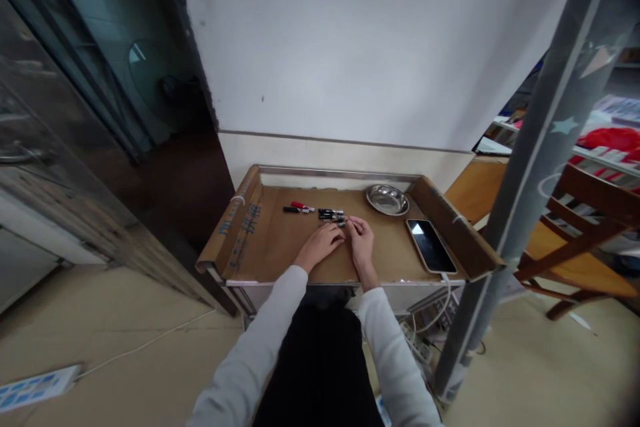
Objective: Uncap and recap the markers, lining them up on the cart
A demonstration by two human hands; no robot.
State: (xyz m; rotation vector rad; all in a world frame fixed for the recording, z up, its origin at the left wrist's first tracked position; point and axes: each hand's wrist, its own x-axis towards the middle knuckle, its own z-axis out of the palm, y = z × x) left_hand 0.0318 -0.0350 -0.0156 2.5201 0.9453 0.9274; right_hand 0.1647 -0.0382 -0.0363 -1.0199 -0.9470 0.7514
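- I see the black cylinders [329,214] lying left to right, just beyond the left hand [323,242] and right hand [362,240].
- Fingers curl; their hold I cannot tell.

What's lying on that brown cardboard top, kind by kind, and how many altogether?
Metal dish: 1
Phone: 1
White cable, plugged into the phone: 1
Pen-like sticks, one red, one black: 2
Small dark items: too blurred to count
Total, without those: 5

Both hands [340,241] nr blk pens [330,214], metal dish [387,200] & phone [431,246] to R.
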